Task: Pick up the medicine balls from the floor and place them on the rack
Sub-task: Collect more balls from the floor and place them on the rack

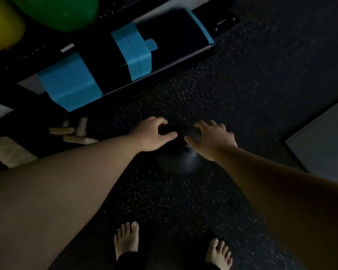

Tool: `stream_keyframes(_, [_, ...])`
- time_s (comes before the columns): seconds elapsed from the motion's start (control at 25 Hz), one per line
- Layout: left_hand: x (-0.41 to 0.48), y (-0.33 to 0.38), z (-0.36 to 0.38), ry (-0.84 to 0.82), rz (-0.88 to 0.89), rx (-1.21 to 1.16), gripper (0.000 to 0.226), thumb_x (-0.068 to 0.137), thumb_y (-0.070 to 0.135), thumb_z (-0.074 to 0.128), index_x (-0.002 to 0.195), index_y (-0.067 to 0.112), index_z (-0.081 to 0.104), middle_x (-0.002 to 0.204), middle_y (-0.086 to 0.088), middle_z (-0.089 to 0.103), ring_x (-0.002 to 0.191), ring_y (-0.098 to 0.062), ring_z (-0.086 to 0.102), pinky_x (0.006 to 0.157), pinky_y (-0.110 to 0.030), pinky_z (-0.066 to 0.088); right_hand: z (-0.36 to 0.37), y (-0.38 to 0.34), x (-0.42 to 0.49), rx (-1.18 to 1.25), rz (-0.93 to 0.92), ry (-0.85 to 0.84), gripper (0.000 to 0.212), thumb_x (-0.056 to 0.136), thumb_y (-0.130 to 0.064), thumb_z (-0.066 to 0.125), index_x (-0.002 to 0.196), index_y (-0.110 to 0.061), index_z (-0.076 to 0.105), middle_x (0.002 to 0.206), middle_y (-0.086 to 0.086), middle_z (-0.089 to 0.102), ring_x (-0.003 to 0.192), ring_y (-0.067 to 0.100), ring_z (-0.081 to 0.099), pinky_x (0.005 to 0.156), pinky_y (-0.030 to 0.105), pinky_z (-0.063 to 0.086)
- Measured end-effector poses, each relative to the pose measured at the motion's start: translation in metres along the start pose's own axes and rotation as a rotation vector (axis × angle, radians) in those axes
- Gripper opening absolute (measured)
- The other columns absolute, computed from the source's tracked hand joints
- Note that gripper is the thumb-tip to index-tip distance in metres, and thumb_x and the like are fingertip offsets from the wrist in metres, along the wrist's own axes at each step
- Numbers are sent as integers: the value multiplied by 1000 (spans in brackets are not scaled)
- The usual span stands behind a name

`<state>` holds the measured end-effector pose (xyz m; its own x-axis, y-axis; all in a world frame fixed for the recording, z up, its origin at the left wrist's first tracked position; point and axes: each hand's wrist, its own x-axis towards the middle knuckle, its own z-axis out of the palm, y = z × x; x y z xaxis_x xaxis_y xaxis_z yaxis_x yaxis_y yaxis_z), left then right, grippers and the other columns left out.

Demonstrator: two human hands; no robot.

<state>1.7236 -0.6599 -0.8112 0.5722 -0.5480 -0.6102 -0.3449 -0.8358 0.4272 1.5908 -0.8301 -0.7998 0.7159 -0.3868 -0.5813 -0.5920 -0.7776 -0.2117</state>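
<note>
A dark medicine ball point(180, 162) rests on the black speckled floor point(183, 201), hard to make out in the dim light. My left hand point(153, 134) hovers over its upper left side, fingers spread and slightly curled. Opposite it, my right hand point(212, 139) reaches over the upper right side with fingers apart. Neither hand clearly grips the ball, and its top is hidden in shadow between them. The black rack point(164, 61) runs diagonally across the upper left, beyond the hands.
Blue foam blocks point(70, 82) sit on the rack. A green ball point(61, 10) and a yellow ball point(2, 26) are at the top left. Wooden blocks point(74, 133) lie on the floor at left. A grey panel point(324, 141) is at right. My bare feet point(127, 238) stand below.
</note>
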Motion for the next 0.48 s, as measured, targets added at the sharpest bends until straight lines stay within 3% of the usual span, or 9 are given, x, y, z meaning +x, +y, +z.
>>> stream_keyframes(0.16, [57, -57, 72, 26, -192, -200, 90, 82, 85, 51, 154, 32, 43, 156, -1, 42, 140, -26, 46, 113, -43, 41, 73, 13, 65, 42, -17, 2, 92, 86, -88, 40, 161, -36, 27, 163, 6, 35, 146, 38, 35, 107, 64, 43])
stream_keyframes(0.32, [83, -66, 114, -13, -426, -663, 107, 66, 100, 46, 154, 39, 42, 154, 1, 50, 135, -30, 52, 106, -55, 46, 112, 26, 100, 267, 18, -19, 112, 71, -99, 45, 163, -44, 13, 168, 5, 25, 151, 39, 28, 111, 65, 42])
stream_keyframes(0.4, [90, -66, 126, -11, -478, -809, 117, 53, 105, 49, 152, 42, 45, 153, 1, 51, 133, -31, 53, 105, -59, 47, 126, 27, 109, 402, 18, -28, 117, 67, -100, 48, 164, -44, 14, 167, 7, 27, 151, 40, 30, 115, 61, 40])
stream_keyframes(0.48, [90, -62, 132, 57, -493, -851, 110, 62, 97, 55, 154, 38, 43, 157, 0, 48, 137, -30, 50, 109, -53, 44, 136, 26, 109, 508, 16, 20, 114, 67, -98, 51, 162, -44, 21, 163, 7, 34, 149, 40, 34, 116, 59, 41])
